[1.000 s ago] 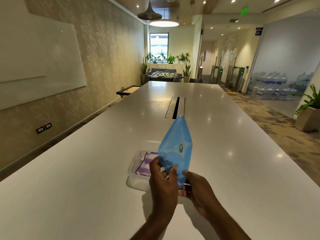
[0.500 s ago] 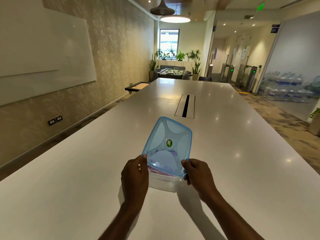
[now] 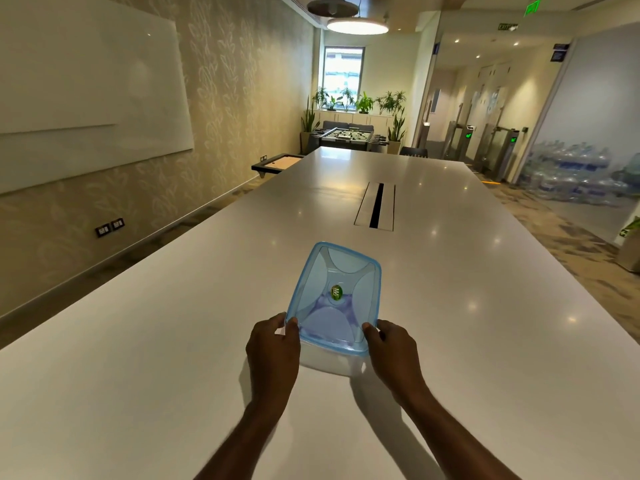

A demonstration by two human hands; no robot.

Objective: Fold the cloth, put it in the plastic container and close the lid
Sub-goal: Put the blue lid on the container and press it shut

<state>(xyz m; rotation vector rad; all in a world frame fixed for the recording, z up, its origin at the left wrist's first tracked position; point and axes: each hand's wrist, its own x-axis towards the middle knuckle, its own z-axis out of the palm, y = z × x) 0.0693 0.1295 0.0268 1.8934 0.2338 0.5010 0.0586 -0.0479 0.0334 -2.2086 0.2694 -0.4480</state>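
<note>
A translucent blue lid (image 3: 336, 296) with a green sticker lies flat over the clear plastic container (image 3: 325, 362) on the white table. A purple and white folded cloth (image 3: 329, 306) shows faintly through the lid. My left hand (image 3: 273, 348) grips the lid's near left corner, thumb on top. At the near right corner my right hand (image 3: 391, 348) holds the lid the same way. Both hands also touch the container's sides.
The long white table (image 3: 173, 341) runs far ahead, with a cable slot (image 3: 375, 206) in its middle. A whiteboard wall stands to the left. Carpeted floor, turnstiles and stacked water bottles lie to the right. A foosball table and plants stand at the far end.
The lid was held upright above the open container by both hands. It has been tipped down and now lies flat on the container, with my hands spread to its near corners.
</note>
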